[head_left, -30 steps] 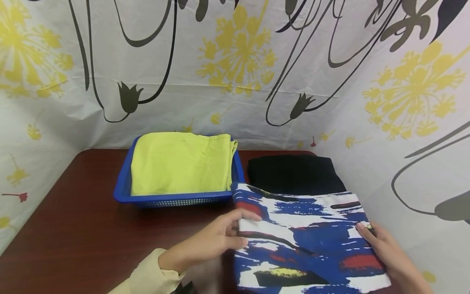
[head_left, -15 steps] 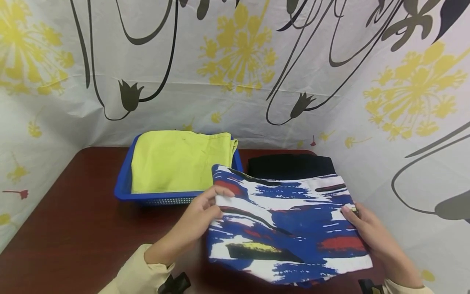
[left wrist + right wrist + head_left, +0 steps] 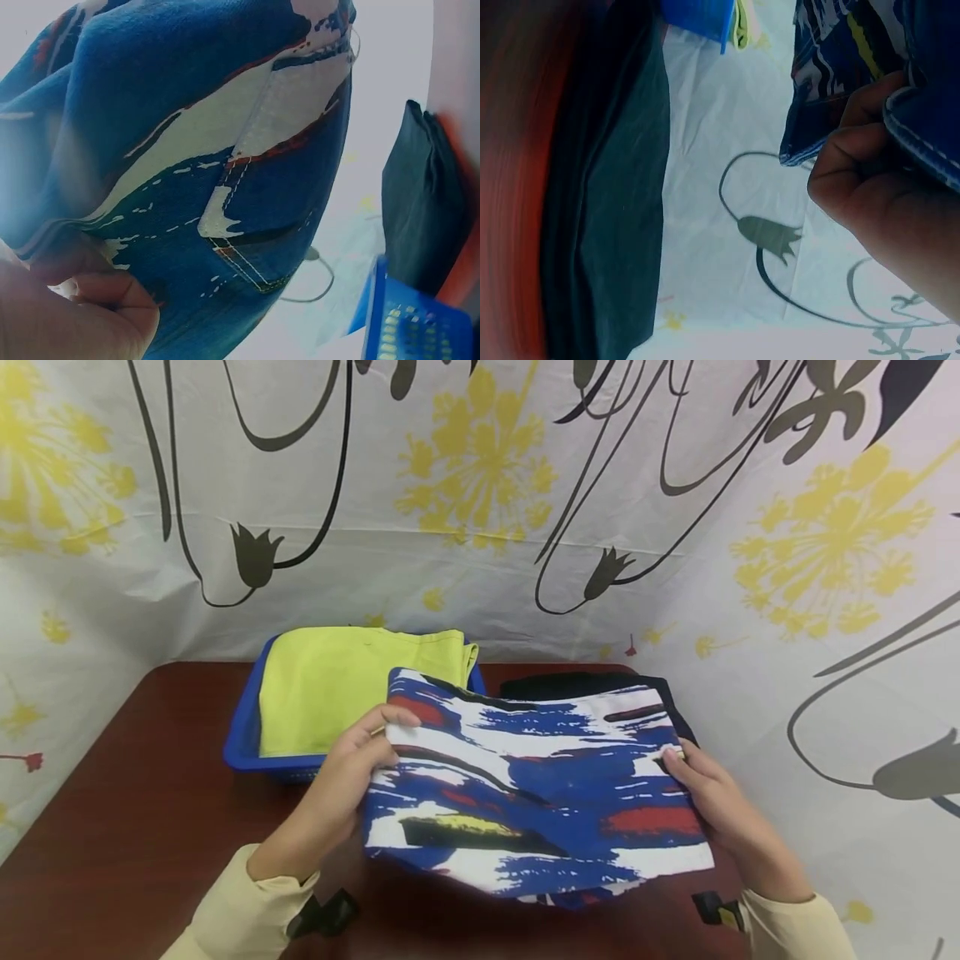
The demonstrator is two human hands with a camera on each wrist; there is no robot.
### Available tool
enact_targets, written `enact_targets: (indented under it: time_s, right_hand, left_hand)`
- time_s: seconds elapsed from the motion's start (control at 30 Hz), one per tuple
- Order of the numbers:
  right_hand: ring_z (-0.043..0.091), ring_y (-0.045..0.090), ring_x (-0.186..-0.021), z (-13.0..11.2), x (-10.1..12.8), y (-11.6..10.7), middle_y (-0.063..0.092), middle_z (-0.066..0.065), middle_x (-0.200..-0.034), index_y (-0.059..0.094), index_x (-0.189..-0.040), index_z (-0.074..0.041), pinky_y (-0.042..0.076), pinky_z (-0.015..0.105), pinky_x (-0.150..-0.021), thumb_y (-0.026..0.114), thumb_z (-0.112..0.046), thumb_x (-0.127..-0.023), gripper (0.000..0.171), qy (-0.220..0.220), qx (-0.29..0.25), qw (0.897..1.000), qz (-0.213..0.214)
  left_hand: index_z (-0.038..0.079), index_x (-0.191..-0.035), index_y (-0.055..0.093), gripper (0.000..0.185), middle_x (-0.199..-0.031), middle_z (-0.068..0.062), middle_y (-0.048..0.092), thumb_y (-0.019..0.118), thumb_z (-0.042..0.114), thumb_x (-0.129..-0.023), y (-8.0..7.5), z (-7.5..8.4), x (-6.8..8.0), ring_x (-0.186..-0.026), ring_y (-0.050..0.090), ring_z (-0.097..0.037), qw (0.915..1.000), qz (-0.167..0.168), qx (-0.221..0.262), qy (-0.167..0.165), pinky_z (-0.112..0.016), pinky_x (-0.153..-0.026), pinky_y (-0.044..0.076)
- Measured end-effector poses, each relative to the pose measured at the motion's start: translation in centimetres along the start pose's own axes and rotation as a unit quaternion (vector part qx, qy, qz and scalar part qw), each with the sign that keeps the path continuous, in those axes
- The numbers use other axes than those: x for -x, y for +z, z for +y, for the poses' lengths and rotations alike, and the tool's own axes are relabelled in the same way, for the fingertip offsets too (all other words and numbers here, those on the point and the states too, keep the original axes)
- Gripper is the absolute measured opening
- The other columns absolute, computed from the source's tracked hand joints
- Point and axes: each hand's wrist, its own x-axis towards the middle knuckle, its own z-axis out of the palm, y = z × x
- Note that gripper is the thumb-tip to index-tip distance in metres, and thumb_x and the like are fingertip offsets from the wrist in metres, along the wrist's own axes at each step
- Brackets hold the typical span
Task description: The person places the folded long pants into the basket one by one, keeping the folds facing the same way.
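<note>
- Lifted off the surface [image 3: 135, 827] since a second ago, the patterned garment [image 3: 536, 793] now hangs toward the blue basket [image 3: 242, 752].
- Left hand [image 3: 341, 781] and right hand [image 3: 716, 802] each pinch an edge.
- Loose folds could slump open if either pinch slackens.

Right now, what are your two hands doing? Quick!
Left hand: pinching the folded cloth's left edge.
Right hand: gripping its right edge.

Blue-white-red patterned cloth [image 3: 536, 793], yellow-green cloth [image 3: 330, 689] in blue basket [image 3: 240, 743], black cloth [image 3: 592, 685].
</note>
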Motion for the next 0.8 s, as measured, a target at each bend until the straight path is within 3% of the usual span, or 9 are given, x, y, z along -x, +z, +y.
enact_targets:
  time_s: [0.23,0.47,0.8]
  right_hand:
    - [0.011,0.069,-0.078,-1.5,-2.1,1.7,0.068,-0.01,-0.095,0.004,-0.148,0.004,0.058,0.032,-0.065,0.032,-0.037,-0.105,0.065,0.015,0.033,0.999,0.02]
    - [0.011,0.069,-0.079,-3.2,-4.5,3.4,0.067,-0.007,-0.098,0.007,-0.149,0.003,0.058,0.032,-0.067,0.036,-0.04,-0.104,0.069,0.007,0.041,0.999,0.019]
    - [0.012,0.068,-0.089,-4.5,-7.5,5.5,0.063,-0.002,-0.11,0.004,-0.151,-0.005,0.058,0.033,-0.076,0.042,-0.037,-0.103,0.07,0.018,-0.028,0.999,-0.007]
  left_hand:
    - [0.025,-0.095,0.059,0.03,-0.114,-0.009,0.052,0.04,0.003,-0.089,-1.6,0.8,-0.2,-0.092,0.063,-0.022,0.9995,0.018,-0.009,0.026,-0.033,-0.073,0.059]
    - [0.024,-0.077,0.054,0.033,-0.097,-0.003,0.057,0.036,-0.001,-0.088,-4.1,1.5,-0.6,-0.083,0.062,-0.017,0.9929,0.08,-0.014,0.087,-0.029,-0.065,0.057]
    - [0.024,-0.077,0.055,0.034,-0.095,-0.001,0.054,0.037,-0.001,-0.091,-7.0,2.2,-0.9,-0.078,0.062,-0.012,0.9825,0.154,0.008,0.104,-0.025,-0.061,0.056]
